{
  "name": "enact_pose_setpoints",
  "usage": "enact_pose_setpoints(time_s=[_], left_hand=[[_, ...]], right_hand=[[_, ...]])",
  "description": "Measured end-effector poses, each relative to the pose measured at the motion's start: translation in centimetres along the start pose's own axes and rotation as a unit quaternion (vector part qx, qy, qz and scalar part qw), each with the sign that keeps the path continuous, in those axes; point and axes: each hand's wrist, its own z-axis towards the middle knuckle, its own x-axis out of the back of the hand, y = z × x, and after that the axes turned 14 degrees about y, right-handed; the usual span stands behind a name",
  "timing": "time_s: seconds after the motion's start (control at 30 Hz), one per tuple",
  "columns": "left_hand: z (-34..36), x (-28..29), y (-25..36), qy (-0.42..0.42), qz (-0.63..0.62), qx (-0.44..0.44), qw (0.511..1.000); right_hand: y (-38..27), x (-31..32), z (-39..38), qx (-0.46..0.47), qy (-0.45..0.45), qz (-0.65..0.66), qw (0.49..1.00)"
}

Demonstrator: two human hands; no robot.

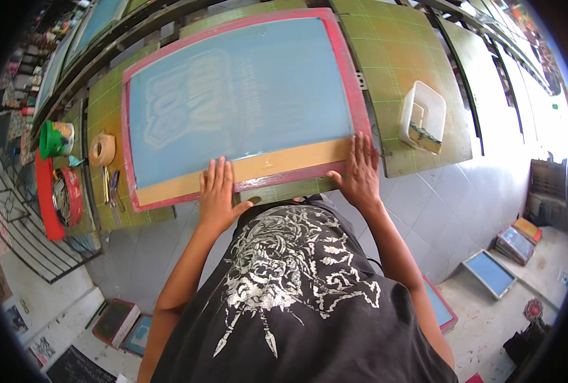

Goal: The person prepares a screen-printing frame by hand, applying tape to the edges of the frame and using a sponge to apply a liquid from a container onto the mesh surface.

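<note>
A large screen-printing frame (245,83) with red-pink edges and blue mesh lies on a green board. Its mesh bears a pale design, and a tan tape strip (284,155) runs along the near side. My left hand (218,195) lies flat on the near edge, left of the middle, fingers stretched out. Toward the near right corner my right hand (360,169) rests on tape and rim, thumb apart from the fingers.
Left: a tape roll (102,149), green tub (57,137), red can (67,196) and tools (113,188). Right: a plastic container (422,117) on another board (418,51). Tiled floor (450,210) runs below; several smaller screens (488,271) sit at lower left and right.
</note>
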Motion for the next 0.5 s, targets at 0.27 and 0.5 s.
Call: enact_pose_setpoints(time_s=[0.27, 0.5], left_hand=[[-7.6, 1.9, -8.0, 0.093, 0.029, 0.173, 0.980], [-8.9, 2.0, -11.8, 0.105, 0.064, 0.212, 0.970]], right_hand=[[2.3, 1.4, 0.4, -0.085, -0.043, -0.079, 0.992], [-7.4, -0.2, 1.4, 0.148, -0.067, 0.119, 0.979]])
